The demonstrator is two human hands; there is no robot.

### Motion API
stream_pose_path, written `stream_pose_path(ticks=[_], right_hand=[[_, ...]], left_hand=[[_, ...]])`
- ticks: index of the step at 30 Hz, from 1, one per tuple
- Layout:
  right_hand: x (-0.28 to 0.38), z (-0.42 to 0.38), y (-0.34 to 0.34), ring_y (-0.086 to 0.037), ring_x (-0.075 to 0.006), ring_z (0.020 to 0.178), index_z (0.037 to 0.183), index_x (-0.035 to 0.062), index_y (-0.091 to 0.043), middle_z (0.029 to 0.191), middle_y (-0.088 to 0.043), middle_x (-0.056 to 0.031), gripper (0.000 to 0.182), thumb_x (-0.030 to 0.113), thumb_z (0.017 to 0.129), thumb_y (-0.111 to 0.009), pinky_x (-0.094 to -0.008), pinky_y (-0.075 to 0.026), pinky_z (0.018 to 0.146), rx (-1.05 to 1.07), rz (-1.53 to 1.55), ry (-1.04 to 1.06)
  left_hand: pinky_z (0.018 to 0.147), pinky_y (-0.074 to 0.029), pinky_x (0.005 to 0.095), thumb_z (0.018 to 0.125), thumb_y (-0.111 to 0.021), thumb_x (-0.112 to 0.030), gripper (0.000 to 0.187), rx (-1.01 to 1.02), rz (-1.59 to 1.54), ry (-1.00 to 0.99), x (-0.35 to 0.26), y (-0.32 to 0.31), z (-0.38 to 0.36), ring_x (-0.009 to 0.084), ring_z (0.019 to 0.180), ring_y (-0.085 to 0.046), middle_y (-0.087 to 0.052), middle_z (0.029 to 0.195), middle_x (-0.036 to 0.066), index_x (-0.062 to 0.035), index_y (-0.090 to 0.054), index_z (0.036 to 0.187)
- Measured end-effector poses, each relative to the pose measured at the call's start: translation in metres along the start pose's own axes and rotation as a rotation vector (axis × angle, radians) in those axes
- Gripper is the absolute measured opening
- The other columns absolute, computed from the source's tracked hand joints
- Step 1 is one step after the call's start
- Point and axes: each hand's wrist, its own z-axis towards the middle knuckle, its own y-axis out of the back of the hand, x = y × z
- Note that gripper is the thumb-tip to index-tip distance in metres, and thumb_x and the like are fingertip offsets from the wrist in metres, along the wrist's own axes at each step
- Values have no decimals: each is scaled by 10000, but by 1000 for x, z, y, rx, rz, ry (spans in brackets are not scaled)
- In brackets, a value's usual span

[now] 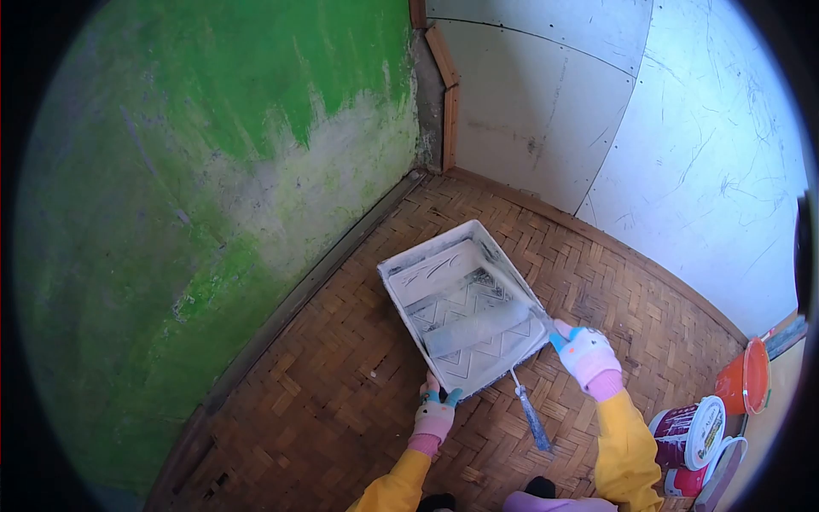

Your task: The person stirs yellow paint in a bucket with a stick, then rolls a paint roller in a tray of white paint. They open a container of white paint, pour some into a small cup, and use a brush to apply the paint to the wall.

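A paint tray (472, 381) smeared with pale paint sits at an angle on the woven floor. Across its zigzag-ribbed slope lies a paint roller (478, 329) with a pale, wet-looking sleeve. My right hand (590, 357), in a pink and white glove with blue fingertips, is closed around the roller's handle just off the tray's right rim. At the near corner, my left hand (436, 415), gloved alike, grips the tray's edge. Between my hands, a blue-handled tool (532, 420) with a thin pale rod lies against the tray's near edge.
On the left stands a green wall (256, 171) with a pale patch low down. White panels (546, 111) form the other wall. A paint bucket (689, 433), an orange bucket (744, 377) and a smaller red container (685, 482) stand at the right.
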Motion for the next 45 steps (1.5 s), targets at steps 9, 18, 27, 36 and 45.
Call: stream_pose_path(ticks=[9,18,27,36,45], right_hand=[[9,-1,11,-587,-360,854,1146,202,-556,894,-620,-192,350,378,873,-425,-427,-459,792,181,-166,-16],[9,25,-9,-585,-367,868,1115,178,-568,924,-615,-201,349,379,867,-428,-423,-453,815,105,-128,57],[6,24,-30,-587,-363,818,1130,213,-576,868,-622,-192,348,396,852,-472,-426,-463,771,82,-135,30],[9,2,-18,-594,-370,789,1185,209,-532,843,-625,-189,383,403,867,-446,-441,-473,733,164,-167,120],[-31,-43,-22,-582,-149,507,1181,43,-517,722,-635,-129,430,363,923,-391,-247,-441,431,426,779,-228]], left_hand=[[884,-405,441,812,-575,-397,745,-28,-27,-44,3,-3,3,398,1116,-429,-370,1271,212,-139,-172,1383],[883,-407,438,808,-586,-386,749,-20,-35,-19,0,-2,3,403,1115,-431,-380,1263,215,-145,-173,1385],[778,-470,365,816,-591,-361,779,-75,93,-85,13,-9,5,323,908,-573,-368,1264,197,-149,-124,1403],[871,-411,451,815,-569,-405,743,13,-88,-15,2,1,4,416,1103,-434,-372,1271,205,-174,-157,1388],[861,-416,431,800,-610,-333,726,-19,-165,-46,7,-5,5,395,1080,-449,-401,1226,190,-159,-203,1376]])
